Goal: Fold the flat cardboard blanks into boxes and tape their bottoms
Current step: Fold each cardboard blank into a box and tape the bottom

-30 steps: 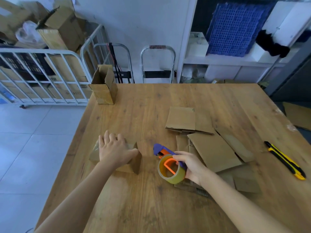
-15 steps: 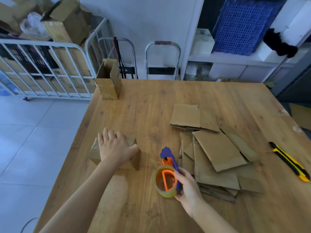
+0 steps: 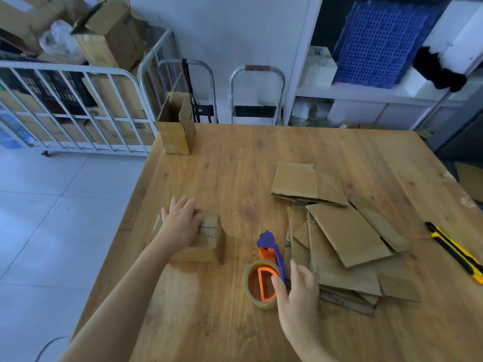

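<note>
Right now your left hand [image 3: 180, 226] lies flat, fingers spread, on top of the small box [image 3: 209, 246] near the left edge of the table [image 3: 235, 163]. A strip of tape shows just beside your thumb. Your right hand [image 3: 300, 286] is at the tape dispenser [image 3: 266, 253], which lies on the table between the box and the pile of flat blanks [image 3: 347, 236]. The thumb touches the roll, but I cannot tell whether your fingers grip the handle. The risks, as I judge them: lean too hard and the taped flaps may cave inward, or nudge the box leftward and it could go off the edge. Lift the dispenser carelessly and its cutting end may catch a finger, or loose tape may stick to the blanks just beside it.
</note>
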